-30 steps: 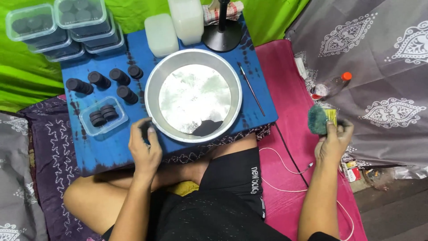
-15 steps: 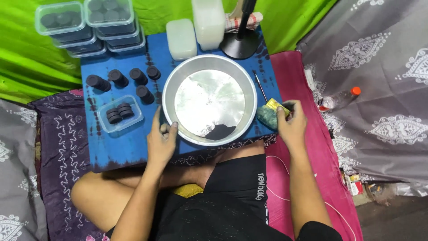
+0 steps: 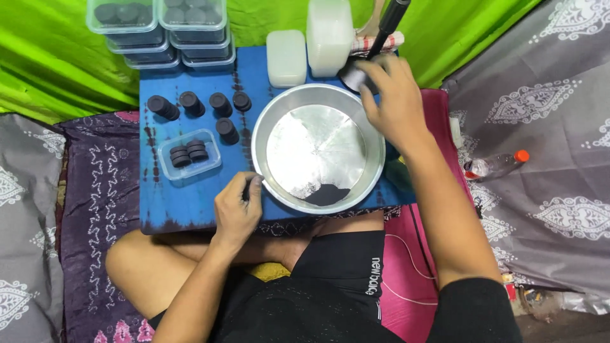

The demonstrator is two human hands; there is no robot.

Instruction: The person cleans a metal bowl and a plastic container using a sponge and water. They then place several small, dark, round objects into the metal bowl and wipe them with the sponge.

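Left hand [image 3: 236, 208] curled low with fingers bent, right hand [image 3: 393, 101] reaching forward, arm extended

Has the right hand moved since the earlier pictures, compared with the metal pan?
Yes. The right hand went from the pan's right side, off the blue board, up to the far rim, by the black stand base.

A round pan [image 3: 318, 149] sits on the table [image 3: 190, 203], with a heap of powder [image 3: 325, 194] in its near side. Left of the pan lie loose round pucks [image 3: 197, 107] and, nearer, a small open tub [image 3: 189, 157] holding more. Stacked lidded containers [image 3: 162, 28] stand at the far left edge, and two jugs [image 3: 308, 47] stand behind the pan.
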